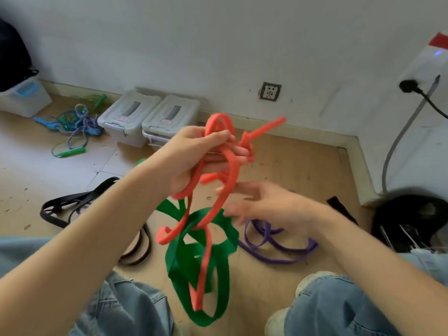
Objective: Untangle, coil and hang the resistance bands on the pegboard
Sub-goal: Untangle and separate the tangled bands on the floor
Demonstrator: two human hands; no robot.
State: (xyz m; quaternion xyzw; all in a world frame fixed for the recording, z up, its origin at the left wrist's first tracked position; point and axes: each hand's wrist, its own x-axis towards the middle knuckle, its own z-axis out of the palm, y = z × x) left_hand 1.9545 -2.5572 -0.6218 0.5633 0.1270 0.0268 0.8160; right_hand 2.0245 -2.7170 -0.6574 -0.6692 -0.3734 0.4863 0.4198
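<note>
The left hand (194, 156) is gripping a bunch of flat, rubbery orange band (219, 204), its fingers curled round tangled loops held up above the wooden floor (303, 166). The band's strands are hanging down, threading through a wide, floppy green band (218, 267) dangling between the knees. The right hand (264, 204) is hovering just beside the orange loops, fingers spread and blurred. A narrow purple band (278, 251) is lying coiled on the floor.
</note>
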